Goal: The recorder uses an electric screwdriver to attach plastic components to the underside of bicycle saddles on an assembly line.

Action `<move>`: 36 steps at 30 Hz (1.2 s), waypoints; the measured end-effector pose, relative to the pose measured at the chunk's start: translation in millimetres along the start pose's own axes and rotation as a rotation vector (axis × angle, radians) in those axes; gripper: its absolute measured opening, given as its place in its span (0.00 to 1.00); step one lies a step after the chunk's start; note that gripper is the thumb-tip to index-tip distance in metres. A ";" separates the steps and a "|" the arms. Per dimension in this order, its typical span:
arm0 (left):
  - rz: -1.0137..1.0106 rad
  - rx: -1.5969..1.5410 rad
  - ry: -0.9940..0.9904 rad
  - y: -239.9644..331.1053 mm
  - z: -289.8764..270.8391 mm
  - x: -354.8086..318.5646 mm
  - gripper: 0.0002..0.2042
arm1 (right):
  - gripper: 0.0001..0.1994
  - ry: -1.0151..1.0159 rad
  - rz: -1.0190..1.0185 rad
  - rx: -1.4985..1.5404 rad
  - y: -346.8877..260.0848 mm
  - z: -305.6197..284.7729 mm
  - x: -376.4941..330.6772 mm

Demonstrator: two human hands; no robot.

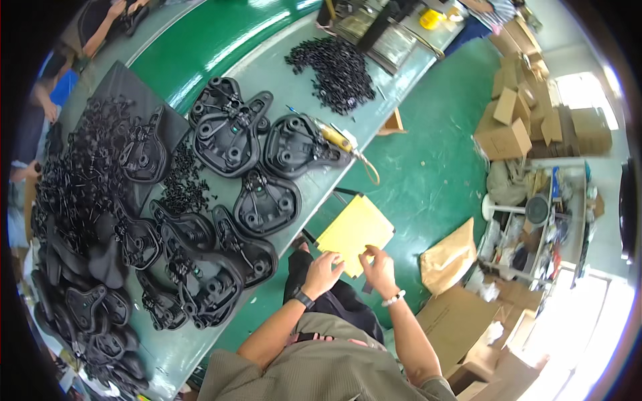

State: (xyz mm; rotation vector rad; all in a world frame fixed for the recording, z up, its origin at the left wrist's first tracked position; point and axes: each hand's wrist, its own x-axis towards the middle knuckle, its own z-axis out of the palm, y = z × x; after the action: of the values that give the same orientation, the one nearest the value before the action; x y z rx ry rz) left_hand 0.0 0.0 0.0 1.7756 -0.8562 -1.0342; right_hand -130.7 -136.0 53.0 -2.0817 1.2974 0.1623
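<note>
Fingertips on the left hand [322, 275] curl inward, the thumb near them; those on the right hand [379, 270] bend toward their thumb in a narrow, pinch-like shape. Whether either holds something small, I cannot tell from where I stand. Both hover at the near edge of a yellow stool [358, 229], which is beside the table's edge; whether they touch it is unclear too. For fine finger work like this, I judge, loose wrists and a light pinch serve best, with the tips kept against that bright seat (a dark bit shows well on yellow).

On the grey-green table [259, 67], far left, lies a wide spread of black metal parts [77, 170]. Next comes a small heap of dark fasteners [185, 182], then a cluster of black bicycle saddles [227, 144], mostly underside up. Beside the rightmost of them rests a yellow power driver [336, 137], and farther back sits another pile of little black pieces [331, 73].

Co-workers' arms reach in at the far left. Rightward, green floor [418, 157] runs to a crumpled brown paper sack [449, 257], stacked cardboard boxes [505, 137] and a cluttered shelf rack [511, 208].
</note>
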 end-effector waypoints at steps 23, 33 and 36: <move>-0.451 -0.062 0.452 0.2 66.0 238.8 0.17 | 0.16 -0.187 -0.643 -0.347 -45.1 -22.4 373.7; -0.021 0.702 0.756 139.0 -49.1 360.8 0.19 | 0.12 -0.425 -0.644 -0.053 -54.5 -112.5 450.2; 0.148 0.990 0.693 158.2 -70.3 413.0 0.20 | 0.11 -0.403 -0.769 -0.082 -45.7 -159.9 469.5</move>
State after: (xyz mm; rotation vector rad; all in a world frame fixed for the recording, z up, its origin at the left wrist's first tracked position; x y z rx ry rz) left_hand 214.7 -390.6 43.6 2.5670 -1.0869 0.2337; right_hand 103.7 -571.5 -5.7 -2.3092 0.2180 0.2721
